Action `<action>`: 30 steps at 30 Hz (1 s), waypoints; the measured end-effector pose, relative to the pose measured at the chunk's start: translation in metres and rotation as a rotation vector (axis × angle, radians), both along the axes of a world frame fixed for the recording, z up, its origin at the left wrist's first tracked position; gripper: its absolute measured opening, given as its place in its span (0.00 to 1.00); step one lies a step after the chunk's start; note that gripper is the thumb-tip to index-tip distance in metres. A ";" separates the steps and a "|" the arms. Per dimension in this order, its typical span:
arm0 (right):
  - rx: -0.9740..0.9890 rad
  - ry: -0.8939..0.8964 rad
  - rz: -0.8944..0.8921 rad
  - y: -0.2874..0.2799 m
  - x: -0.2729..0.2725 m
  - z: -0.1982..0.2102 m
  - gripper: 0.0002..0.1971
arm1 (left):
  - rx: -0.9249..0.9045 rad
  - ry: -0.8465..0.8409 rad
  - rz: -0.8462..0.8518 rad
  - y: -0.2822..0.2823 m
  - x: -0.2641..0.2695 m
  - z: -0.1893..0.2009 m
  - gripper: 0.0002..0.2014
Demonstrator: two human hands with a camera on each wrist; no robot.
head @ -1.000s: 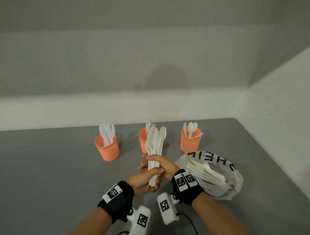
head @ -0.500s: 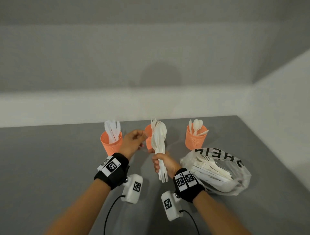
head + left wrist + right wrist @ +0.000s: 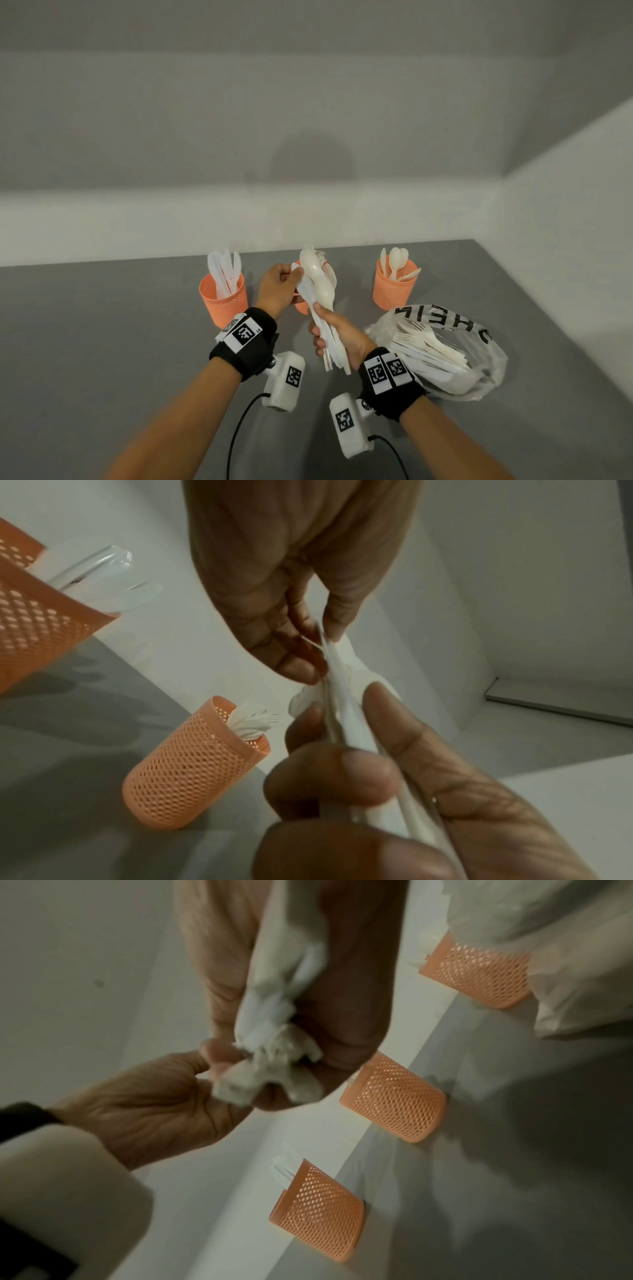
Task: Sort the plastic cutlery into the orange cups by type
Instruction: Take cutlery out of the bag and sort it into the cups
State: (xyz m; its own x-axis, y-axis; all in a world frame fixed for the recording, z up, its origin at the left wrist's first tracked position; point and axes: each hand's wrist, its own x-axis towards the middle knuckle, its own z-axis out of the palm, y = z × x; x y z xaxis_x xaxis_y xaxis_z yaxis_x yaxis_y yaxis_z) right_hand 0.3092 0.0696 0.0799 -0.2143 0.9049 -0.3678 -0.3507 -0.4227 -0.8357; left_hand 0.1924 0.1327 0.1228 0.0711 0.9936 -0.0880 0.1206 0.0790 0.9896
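Note:
Three orange mesh cups stand in a row at the back of the grey table. The left cup (image 3: 224, 301) holds knives, the right cup (image 3: 394, 291) holds spoons, and the middle cup (image 3: 192, 772) holds forks; in the head view my hands mostly hide it. My right hand (image 3: 337, 337) grips a bundle of white plastic cutlery (image 3: 320, 291) by the handles, heads up, in front of the middle cup. My left hand (image 3: 279, 284) pinches one thin white piece (image 3: 323, 645) at the top of the bundle. I cannot tell its type.
A clear plastic bag (image 3: 445, 353) with more white cutlery lies on the table just right of my right wrist. A white wall runs behind the cups, and another wall closes the right side. The grey table (image 3: 102, 342) stretches left and toward me.
My right hand lifted the bundle from low over the table toward the cups. My left hand let go, went toward the cups, and is now back pinching a piece at the bundle's top.

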 end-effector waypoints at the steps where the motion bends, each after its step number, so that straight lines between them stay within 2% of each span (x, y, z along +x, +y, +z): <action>1: 0.013 -0.016 -0.019 0.001 -0.001 -0.001 0.13 | -0.004 -0.011 0.012 0.000 0.000 -0.001 0.05; 3: 0.048 -0.067 -0.055 0.002 -0.002 -0.004 0.15 | -0.009 -0.020 0.029 -0.002 0.001 -0.002 0.06; 6: 0.121 -0.151 -0.093 0.002 -0.004 -0.006 0.11 | 0.002 -0.025 -0.005 -0.009 0.003 -0.006 0.02; 10: 0.224 -0.277 -0.157 0.005 -0.005 -0.011 0.14 | 0.036 0.004 -0.038 -0.015 0.006 -0.014 0.08; 13: 0.315 -0.424 -0.233 0.006 -0.003 -0.014 0.05 | -0.010 -0.072 0.063 -0.013 0.004 -0.013 0.08; 15: 0.349 -0.544 -0.345 0.008 0.000 -0.018 0.05 | -0.034 -0.175 0.161 -0.009 0.000 -0.008 0.09; 17: 0.357 -0.658 -0.415 0.009 0.003 -0.023 0.01 | 0.000 -0.203 0.210 -0.004 -0.004 -0.003 0.08; 19: 0.377 -0.826 -0.453 0.009 0.006 -0.025 0.07 | 0.038 -0.153 0.181 -0.004 -0.004 0.002 0.05; 21: 0.384 -0.914 -0.484 0.007 0.008 -0.023 0.09 | 0.061 -0.116 0.110 -0.007 0.001 0.005 0.03; 26: 0.370 -0.971 -0.491 0.007 0.004 -0.018 0.10 | 0.079 -0.008 -0.033 -0.012 0.019 0.006 0.08; 30: 0.354 -0.875 -0.441 0.009 0.003 -0.017 0.10 | 0.089 0.098 -0.055 -0.005 0.027 0.000 0.07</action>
